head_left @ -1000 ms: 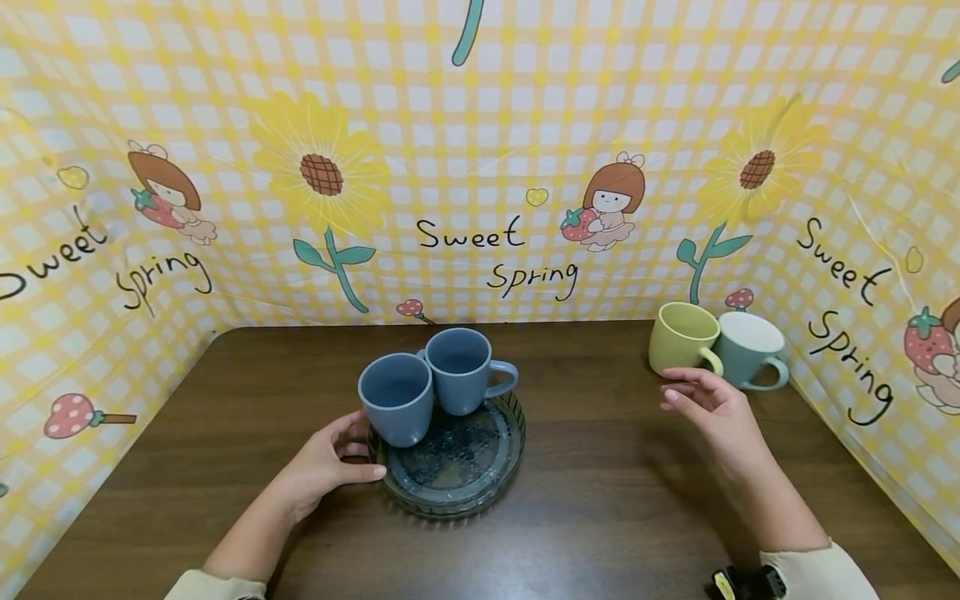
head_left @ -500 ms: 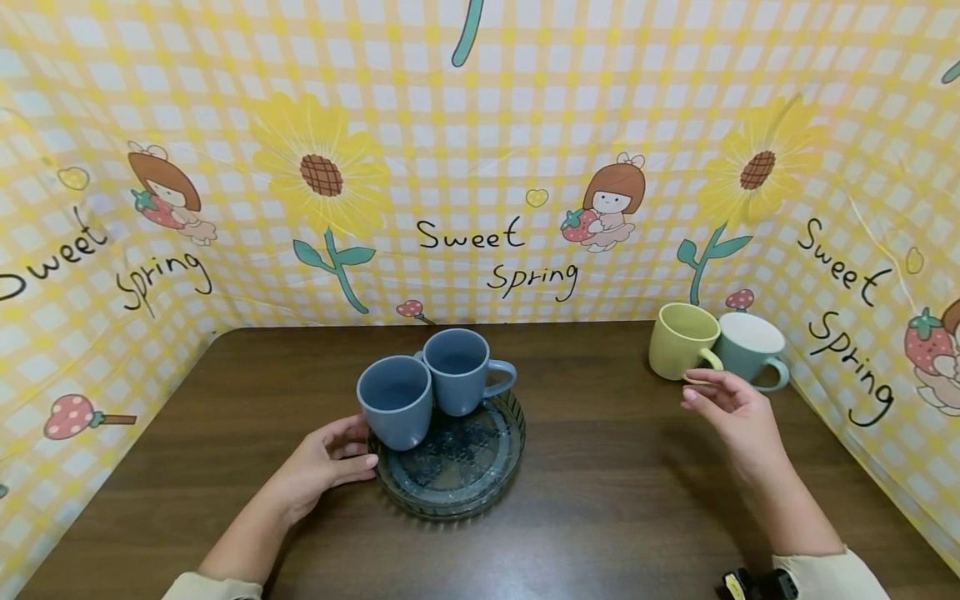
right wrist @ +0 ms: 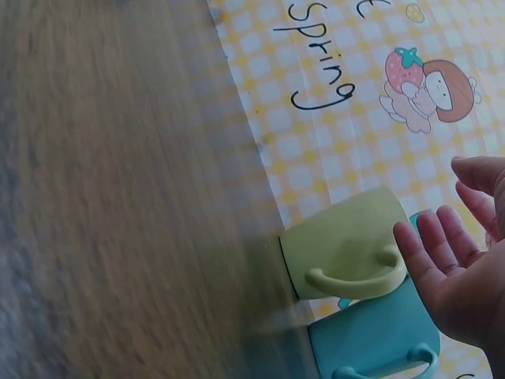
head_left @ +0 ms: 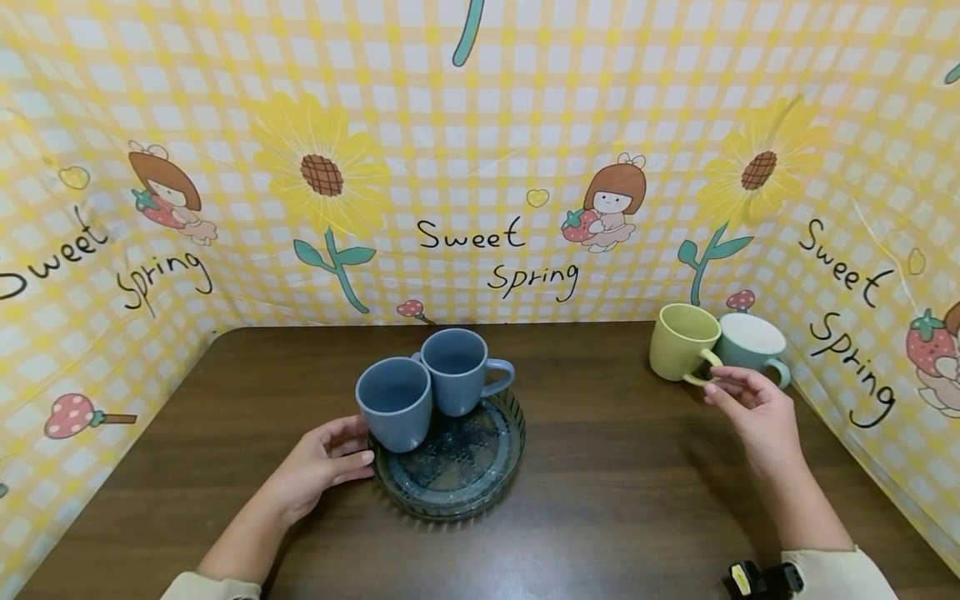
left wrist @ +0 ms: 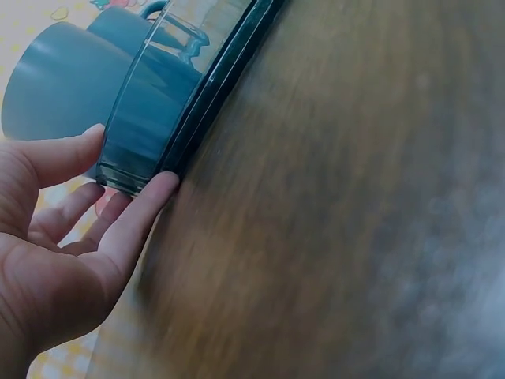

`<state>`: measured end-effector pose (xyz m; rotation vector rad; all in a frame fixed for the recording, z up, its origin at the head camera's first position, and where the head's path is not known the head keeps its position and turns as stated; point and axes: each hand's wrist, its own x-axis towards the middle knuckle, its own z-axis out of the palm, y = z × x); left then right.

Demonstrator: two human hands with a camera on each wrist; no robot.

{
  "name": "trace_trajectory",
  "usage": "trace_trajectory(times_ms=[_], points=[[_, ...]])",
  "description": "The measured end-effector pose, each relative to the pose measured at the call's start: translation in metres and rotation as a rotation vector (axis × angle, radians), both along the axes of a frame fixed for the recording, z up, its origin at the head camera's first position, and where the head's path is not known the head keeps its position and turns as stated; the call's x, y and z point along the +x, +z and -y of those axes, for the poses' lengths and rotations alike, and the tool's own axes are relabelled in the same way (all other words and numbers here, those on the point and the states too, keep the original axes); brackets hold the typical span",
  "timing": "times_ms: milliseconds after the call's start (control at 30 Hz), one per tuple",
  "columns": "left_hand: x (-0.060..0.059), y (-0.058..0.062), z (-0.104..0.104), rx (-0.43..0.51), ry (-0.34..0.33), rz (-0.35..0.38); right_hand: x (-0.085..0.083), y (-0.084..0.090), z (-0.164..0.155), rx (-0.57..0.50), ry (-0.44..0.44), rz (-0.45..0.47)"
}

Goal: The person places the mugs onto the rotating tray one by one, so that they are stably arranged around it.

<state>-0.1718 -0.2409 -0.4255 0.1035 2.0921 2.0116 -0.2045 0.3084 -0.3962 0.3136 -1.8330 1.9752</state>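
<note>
My left hand [head_left: 322, 471] holds the left edge of a round, dark glass tray [head_left: 480, 492] with a fluted rim. In the left wrist view, the thumb touches the upper rim and a fingertip reaches the base. Two blue-grey mugs stand upright on the tray: the nearer mug [head_left: 395, 417] at its left and the farther mug [head_left: 456, 383] at its back. My right hand [head_left: 757, 417] hovers with loosely bent fingers and holds nothing. Its fingertips overlap the handle of a yellow-green mug [head_left: 678, 346] in the head view. A teal mug [head_left: 750, 342] stands right beside it.
The brown wooden table [head_left: 585, 533] ends at a yellow checked cloth [head_left: 465, 150] that rises behind and at both sides. The yellow-green and teal mugs stand close to the cloth at the back right corner. A black device [head_left: 763, 579] sits at my right wrist.
My right hand has moved right, from the yellow-green mug's front to its handle. My left thumb has drawn back slightly toward the tray's outer edge. The blue-grey mugs have shifted very slightly left.
</note>
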Motion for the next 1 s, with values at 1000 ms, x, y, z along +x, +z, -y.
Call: trace_trajectory(times_ms=[1000], points=[[-0.002, 0.001, 0.0, 0.048, -0.049, 0.034, -0.022, -0.006, -0.032, 0.217, -0.082, 0.223]])
